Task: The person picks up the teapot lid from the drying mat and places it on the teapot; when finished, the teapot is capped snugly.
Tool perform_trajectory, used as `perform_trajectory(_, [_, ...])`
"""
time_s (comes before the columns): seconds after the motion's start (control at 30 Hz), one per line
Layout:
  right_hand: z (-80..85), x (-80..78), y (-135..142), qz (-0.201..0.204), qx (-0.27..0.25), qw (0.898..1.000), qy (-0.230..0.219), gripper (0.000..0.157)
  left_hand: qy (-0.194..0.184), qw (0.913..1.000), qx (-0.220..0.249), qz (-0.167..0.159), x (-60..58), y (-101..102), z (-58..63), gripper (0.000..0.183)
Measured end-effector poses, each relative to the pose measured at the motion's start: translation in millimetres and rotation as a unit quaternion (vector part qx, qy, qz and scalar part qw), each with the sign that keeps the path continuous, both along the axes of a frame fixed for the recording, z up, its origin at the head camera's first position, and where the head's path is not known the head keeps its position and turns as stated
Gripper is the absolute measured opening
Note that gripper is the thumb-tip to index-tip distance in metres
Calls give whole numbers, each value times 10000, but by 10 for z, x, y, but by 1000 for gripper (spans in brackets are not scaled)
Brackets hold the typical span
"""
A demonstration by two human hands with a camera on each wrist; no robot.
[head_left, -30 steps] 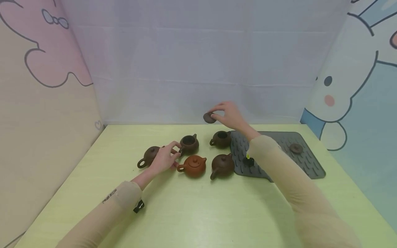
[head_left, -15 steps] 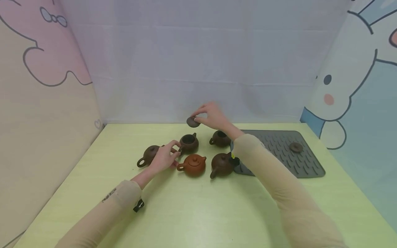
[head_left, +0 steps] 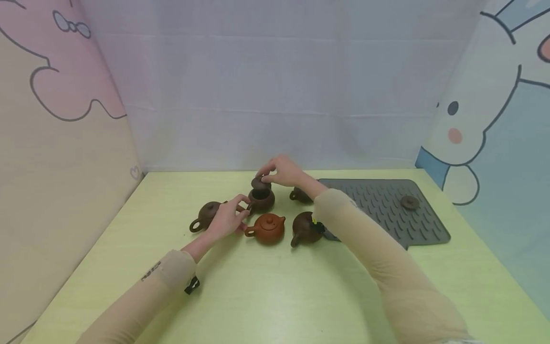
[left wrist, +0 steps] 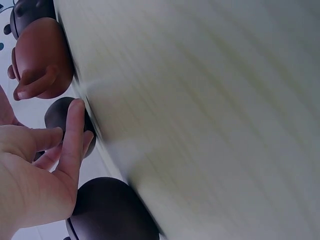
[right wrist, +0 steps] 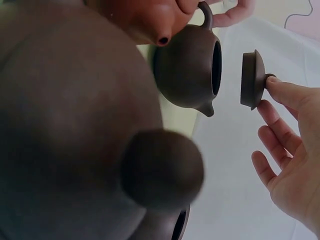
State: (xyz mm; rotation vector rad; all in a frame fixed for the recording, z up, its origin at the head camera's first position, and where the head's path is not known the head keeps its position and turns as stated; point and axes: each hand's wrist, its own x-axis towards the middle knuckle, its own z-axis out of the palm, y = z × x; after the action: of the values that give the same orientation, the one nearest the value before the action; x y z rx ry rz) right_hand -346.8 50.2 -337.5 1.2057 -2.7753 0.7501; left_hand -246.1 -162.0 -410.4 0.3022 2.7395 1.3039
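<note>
My right hand [head_left: 285, 172] pinches a dark brown teapot lid [right wrist: 253, 80] by its knob. That lid hangs just over the mouth of a lidless dark brown teapot [head_left: 262, 200], a small gap showing between them in the right wrist view. At this teapot's handle [right wrist: 206, 15], my left hand [head_left: 227, 219] pinches with thumb and fingers, steadying it on the table. An orange-brown teapot [head_left: 269, 229] with its lid on stands just in front. Left of it, partly behind my left hand, is a lidded dark teapot [head_left: 208, 213].
Another dark teapot [head_left: 306, 227] stands to the right, partly covered by my right sleeve. Behind it, a further teapot [head_left: 301, 195] is mostly hidden by my forearm. A grey ridged mat [head_left: 386, 224] lies at the right, bearing a second dark lid [head_left: 410, 203].
My right hand has carried the lid leftward, then down to the open teapot's mouth. My left hand has stayed at the handle.
</note>
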Motion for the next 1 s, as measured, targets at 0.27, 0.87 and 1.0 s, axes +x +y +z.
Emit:
perform_trajectory(0.27, [-91,-17,-76,91,344,9991,-212,22,-3,10000,38,-12,-2,-9,-4,27])
perform_trajectory(0.87, [-165,31,-120,-55,859,9947,-559,24,-26,10000,26,15,16,-12,-7,26])
perform_trajectory(1.0, [-165,26,-128,-108,842,9948,-571,24,50,10000,-7,0,17,-14,16,26])
